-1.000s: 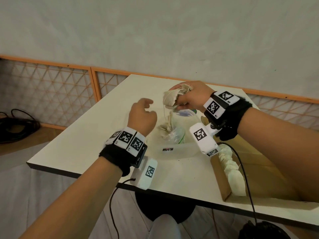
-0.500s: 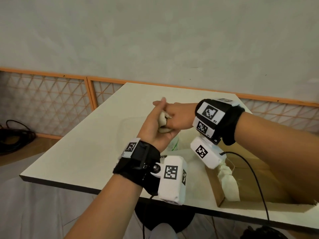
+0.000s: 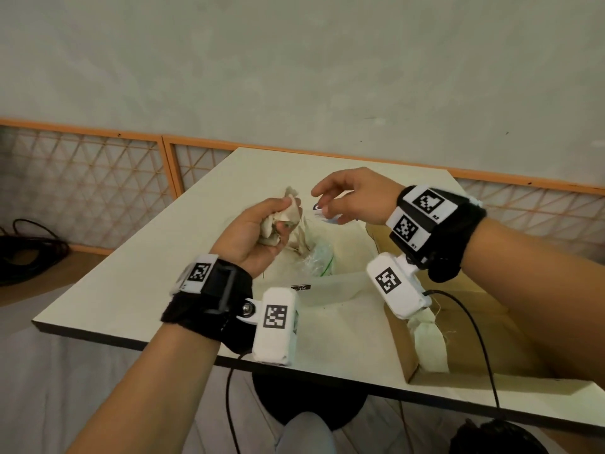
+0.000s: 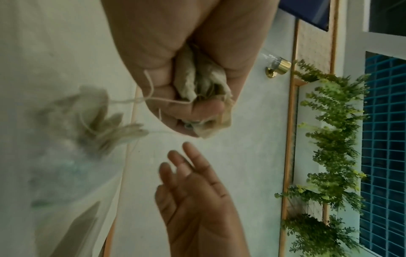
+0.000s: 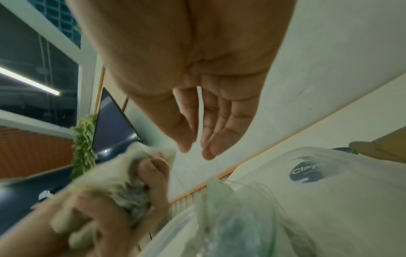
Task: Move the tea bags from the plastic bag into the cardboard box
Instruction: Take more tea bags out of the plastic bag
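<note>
My left hand (image 3: 262, 231) grips a crumpled bunch of beige tea bags (image 3: 283, 219) above the table; the left wrist view shows the tea bags (image 4: 202, 83) squeezed in the fist with strings trailing out. My right hand (image 3: 347, 198) hovers just to the right of it, fingers relaxed and empty, as the right wrist view also shows for the right hand (image 5: 197, 132). The clear plastic bag (image 3: 314, 253) lies crumpled on the table below both hands with more tea bags inside. The open cardboard box (image 3: 458, 322) stands at the right, with pale tea bags (image 3: 429, 345) along its left wall.
The cream table (image 3: 147, 273) ends at a dark front edge close to me. A lattice fence with orange rails (image 3: 98, 191) runs behind it. Black cables (image 3: 29, 247) lie on the floor at far left. A cable from my right wrist hangs over the box.
The tea bag bunch went from my right hand into my left. My right hand let go and drew away to the right, and the left hand pulled back with the bunch.
</note>
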Available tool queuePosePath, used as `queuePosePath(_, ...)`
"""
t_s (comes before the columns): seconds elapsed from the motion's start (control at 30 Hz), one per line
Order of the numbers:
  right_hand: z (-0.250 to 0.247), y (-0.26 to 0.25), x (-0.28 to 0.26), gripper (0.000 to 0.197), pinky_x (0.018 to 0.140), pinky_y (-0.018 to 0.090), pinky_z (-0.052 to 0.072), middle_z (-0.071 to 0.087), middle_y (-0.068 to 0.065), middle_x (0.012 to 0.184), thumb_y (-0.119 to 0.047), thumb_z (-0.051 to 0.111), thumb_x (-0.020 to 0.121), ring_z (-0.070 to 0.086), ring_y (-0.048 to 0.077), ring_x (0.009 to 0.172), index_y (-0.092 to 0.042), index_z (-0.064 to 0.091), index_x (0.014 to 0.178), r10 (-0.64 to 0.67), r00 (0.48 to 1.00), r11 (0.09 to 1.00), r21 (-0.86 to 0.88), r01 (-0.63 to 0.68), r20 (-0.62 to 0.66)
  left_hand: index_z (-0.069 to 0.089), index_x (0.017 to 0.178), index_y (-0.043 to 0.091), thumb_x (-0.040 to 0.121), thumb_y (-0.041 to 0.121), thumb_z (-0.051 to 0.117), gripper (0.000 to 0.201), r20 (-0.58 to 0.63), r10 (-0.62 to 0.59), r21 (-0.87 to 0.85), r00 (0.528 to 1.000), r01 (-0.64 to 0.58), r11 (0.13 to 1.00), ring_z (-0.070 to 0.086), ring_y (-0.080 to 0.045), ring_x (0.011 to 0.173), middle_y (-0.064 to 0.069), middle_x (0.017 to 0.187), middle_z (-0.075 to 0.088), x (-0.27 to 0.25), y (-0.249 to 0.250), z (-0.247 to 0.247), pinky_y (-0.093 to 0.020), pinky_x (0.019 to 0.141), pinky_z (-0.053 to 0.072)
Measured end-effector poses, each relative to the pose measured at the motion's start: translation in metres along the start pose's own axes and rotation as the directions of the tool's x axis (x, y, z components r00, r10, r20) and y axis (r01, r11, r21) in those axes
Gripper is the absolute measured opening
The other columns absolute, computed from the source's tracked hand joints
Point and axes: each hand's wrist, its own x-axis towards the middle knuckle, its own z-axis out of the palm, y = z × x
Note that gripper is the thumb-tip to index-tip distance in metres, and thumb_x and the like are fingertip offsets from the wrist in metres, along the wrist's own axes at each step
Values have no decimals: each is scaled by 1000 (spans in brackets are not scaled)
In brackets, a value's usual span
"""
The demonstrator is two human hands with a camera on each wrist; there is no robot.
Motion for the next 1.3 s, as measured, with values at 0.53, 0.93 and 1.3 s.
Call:
queuePosePath(0.53,45,12,31,21,56,16,39,67,0,93,-23,69,81,57,14,81,-12,73,99,66,997,818,-574,-31,39,67,97,-3,69,11,66,31,-26,18,422,1000,-5,906,55,-12,71,-12,86,62,-2,16,-26,-12,42,37)
queuePosePath(0.93,27,-18,19,15,63,18,55,65,9,75,8,58,82,62,10,62,-3,68,87,8,1000,959,283,-10,8,65,88,16,87,23,66,8,-23,155,512,988,-122,850,49,-4,50,5,51,51,5,2,-18,-14,51,41)
queuePosePath(1.3,57,-1,22,32,52,21,38,67,5,80,-37,66,82,56,18,72,-6,71,87,187,981,709,-698,-101,48,57,73,15,86,8,63,15,-211,290,407,933,-185,894,46,-9,46,1,56,54,11,7,-35,-18,42,34)
